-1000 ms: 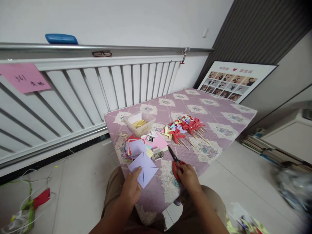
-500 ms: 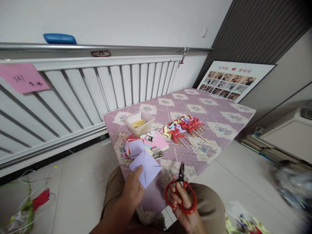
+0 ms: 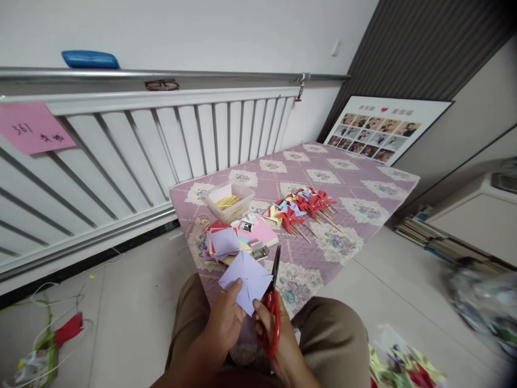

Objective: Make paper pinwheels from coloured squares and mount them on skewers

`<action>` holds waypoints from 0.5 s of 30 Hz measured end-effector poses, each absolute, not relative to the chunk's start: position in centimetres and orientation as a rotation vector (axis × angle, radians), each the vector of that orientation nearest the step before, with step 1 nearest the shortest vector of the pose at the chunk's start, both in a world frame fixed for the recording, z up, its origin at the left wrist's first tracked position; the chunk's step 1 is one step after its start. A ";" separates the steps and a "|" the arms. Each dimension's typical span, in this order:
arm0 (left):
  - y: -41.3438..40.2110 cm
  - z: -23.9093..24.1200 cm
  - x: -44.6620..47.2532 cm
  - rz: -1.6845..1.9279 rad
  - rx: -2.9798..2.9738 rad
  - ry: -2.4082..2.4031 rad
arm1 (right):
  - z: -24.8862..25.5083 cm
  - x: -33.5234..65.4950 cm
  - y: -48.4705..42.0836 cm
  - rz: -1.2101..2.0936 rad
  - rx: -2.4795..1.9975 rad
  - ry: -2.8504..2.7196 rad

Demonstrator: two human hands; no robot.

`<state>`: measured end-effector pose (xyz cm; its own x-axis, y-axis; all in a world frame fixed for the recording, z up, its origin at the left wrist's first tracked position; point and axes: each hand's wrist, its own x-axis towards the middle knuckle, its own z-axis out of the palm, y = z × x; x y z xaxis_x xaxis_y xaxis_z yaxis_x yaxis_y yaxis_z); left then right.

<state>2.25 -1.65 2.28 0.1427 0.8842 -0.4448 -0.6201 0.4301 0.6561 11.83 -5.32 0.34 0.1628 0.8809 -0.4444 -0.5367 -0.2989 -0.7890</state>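
My left hand point(image 3: 226, 318) pinches a creased lilac paper square point(image 3: 247, 276) by its lower corner, above my lap. My right hand point(image 3: 278, 337) grips red-handled scissors point(image 3: 273, 302), with the dark blades pointing up along the square's right edge. Just beyond, on the purple quilted table point(image 3: 363, 202), lies a stack of coloured paper squares point(image 3: 226, 242). A row of finished paper pinwheels on sticks point(image 3: 302, 207) lies further right.
A clear plastic box with yellow sticks point(image 3: 229, 202) stands at the table's left rear. A white slatted radiator cover point(image 3: 161, 140) runs behind, with a pink note point(image 3: 34, 129) on it. A framed photo board point(image 3: 379, 129) leans at the back right. Books point(image 3: 432, 237) and scraps lie on the floor.
My right hand lifted the scissors off the table, turned them upright and brought them left to the lilac square's edge. My left hand kept hold of the square.
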 end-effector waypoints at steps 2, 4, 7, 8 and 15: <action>-1.6 2.2 1.8 1.101 0.320 0.789 | 0.3 12.1 -5.4 1.435 -1.188 -0.395; -1.5 2.1 1.3 1.071 0.287 0.749 | 0.4 12.4 -5.4 1.404 -1.166 -0.391; -1.4 2.2 0.8 1.019 0.245 0.788 | 0.4 12.8 -5.3 1.373 -1.134 -0.421; -1.5 2.2 0.7 1.005 0.235 0.810 | 0.4 12.9 -5.3 1.366 -1.131 -0.443; -1.7 2.5 1.1 1.001 0.158 0.850 | -0.5 13.4 -5.3 1.266 -1.185 -0.547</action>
<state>1.12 -1.72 2.52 0.2565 0.7912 -0.5551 -0.6757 0.5575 0.4824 13.41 -5.26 -0.51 0.2841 0.9191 -0.2731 -0.4306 -0.1322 -0.8928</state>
